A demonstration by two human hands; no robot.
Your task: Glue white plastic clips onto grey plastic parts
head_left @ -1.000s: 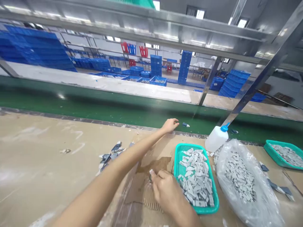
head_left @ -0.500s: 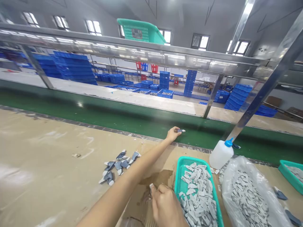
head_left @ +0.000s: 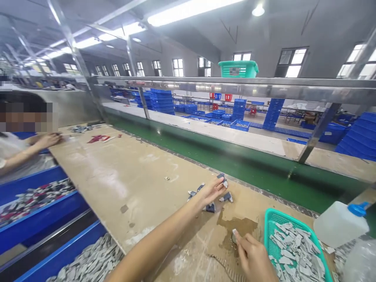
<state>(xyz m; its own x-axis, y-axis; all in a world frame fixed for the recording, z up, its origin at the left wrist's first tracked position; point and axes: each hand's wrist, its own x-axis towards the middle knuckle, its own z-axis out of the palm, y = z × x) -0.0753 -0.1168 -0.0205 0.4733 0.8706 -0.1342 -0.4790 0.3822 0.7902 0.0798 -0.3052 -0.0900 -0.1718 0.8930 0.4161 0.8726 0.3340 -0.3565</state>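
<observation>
My left hand (head_left: 212, 191) is closed on a small dark blue-grey piece with a white end (head_left: 221, 177), above the tabletop. Around and beneath it lie several similar dark pieces (head_left: 227, 197), some partly covered by the hand. My right hand (head_left: 253, 253) pinches a small white piece (head_left: 234, 232) between thumb and finger, low over a brown wet-looking patch (head_left: 241, 225) on the table. Just right of that hand stands a green basket (head_left: 268, 235) holding many loose pale grey pieces (head_left: 299, 246).
A white bottle with a blue cap (head_left: 337, 225) and a plastic bag (head_left: 362, 260) stand at the right. The green belt (head_left: 264, 172) runs behind the table. Blue crates (head_left: 58, 209) of pieces sit along the left edge, where another person's hand (head_left: 50, 140) rests.
My left hand has come back from over the green belt to the dark pieces on the table. My right hand still holds a white piece. The view has turned left.
</observation>
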